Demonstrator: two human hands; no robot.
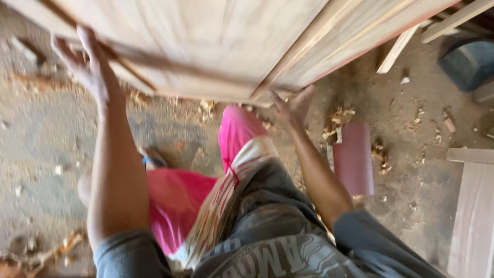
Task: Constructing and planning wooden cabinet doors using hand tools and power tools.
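Two hands, left hand [87, 64] and right hand [293, 105], on one wooden door panel [216, 41]; one reddish sandpaper sheet [354, 158]; perhaps three loose boards at the right.
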